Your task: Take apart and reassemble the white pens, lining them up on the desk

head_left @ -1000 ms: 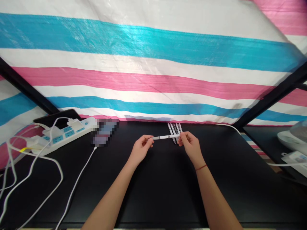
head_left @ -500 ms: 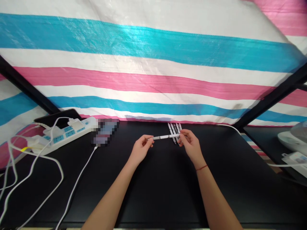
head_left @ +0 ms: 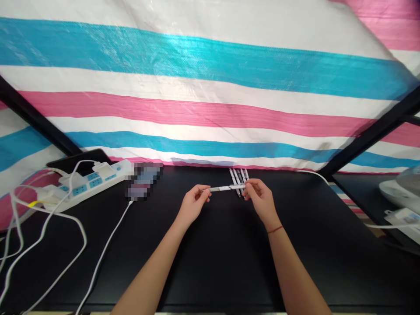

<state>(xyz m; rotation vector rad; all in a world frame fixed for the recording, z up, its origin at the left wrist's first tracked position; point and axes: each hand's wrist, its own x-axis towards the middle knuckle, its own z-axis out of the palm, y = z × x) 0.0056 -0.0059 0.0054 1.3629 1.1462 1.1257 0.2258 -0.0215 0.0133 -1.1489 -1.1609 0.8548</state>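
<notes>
A white pen (head_left: 225,188) with a grey section toward its left end is held nearly level above the black table (head_left: 223,245). My left hand (head_left: 194,202) pinches its left tip between thumb and fingers. At the other end, my right hand (head_left: 260,197) grips the pen near its clip, fingertips closed round it. A red string circles my right wrist. Just behind the held pen, several similar white pens (head_left: 234,176) lie side by side on the table, their near ends partly hidden by the pen and my right fingers.
On the left, a white power strip (head_left: 88,188) carries plugged-in chargers and loose white cables (head_left: 83,227). A blurred-out phone (head_left: 144,181) lies beside it, attached to a cable. Striped plastic sheeting (head_left: 210,109) hangs behind the table. Another white power strip (head_left: 405,218) sits at far right.
The pen has turned slightly in my fingers, and its clip shows differently. My right hand has shifted very slightly; my left hand stays almost still.
</notes>
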